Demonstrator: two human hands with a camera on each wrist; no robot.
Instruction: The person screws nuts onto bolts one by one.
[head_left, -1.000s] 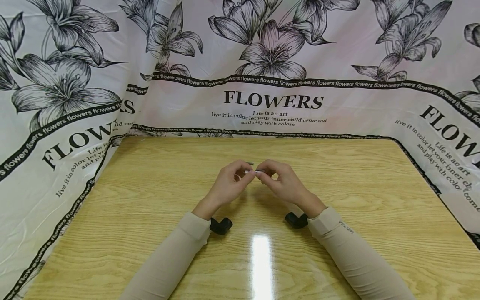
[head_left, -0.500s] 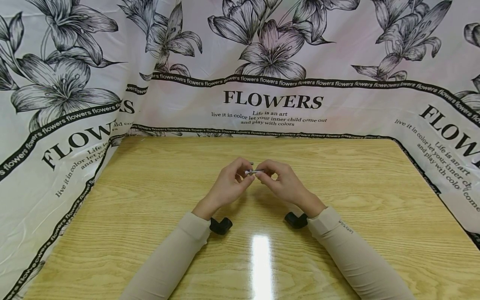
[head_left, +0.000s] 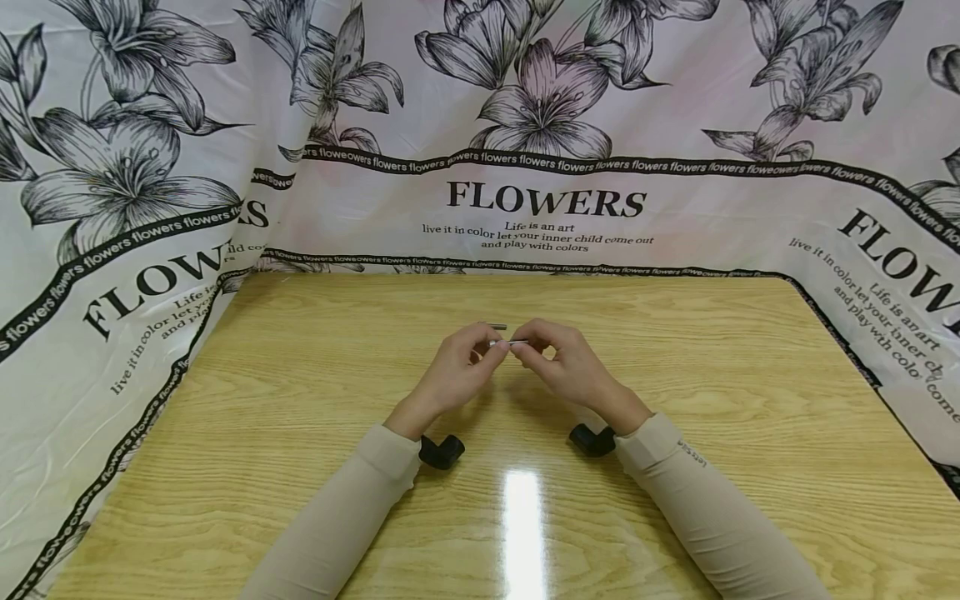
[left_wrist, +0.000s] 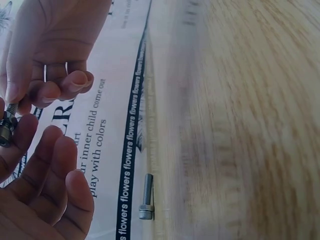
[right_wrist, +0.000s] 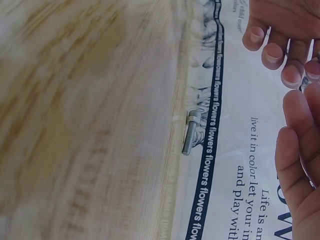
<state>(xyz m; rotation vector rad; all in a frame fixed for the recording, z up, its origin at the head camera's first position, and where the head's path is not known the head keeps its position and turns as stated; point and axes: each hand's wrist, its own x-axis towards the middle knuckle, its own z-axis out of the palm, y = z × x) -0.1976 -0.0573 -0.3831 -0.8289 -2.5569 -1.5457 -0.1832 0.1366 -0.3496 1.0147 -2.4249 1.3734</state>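
Observation:
A small metal bolt [left_wrist: 9, 125], with a nut or collar near its head, is held between my two hands in front of me. My left hand [head_left: 461, 362] pinches the head end between thumb and fingers, which cover part of it. At the other end, the thumb and forefinger of my right hand [head_left: 566, 360] pinch the threaded shank. Just beyond my left fingertips, a second bolt [head_left: 497, 327] lies on the table. In the left wrist view this loose bolt [left_wrist: 146, 197] shows a nut or washer up against its head.
The wood-grain table [head_left: 337, 350] stretches around both hands. A white curtain [head_left: 360, 208] printed with flowers and lettering closes off the back and sides. Black wrist-camera mounts [head_left: 442, 452] stick out below the wrists. Light glares off the table's near middle.
Half a second ago my left fingers were spread apart, exposing the bolt's head; now they have closed on it again, much as one second ago. The right hand has barely moved.

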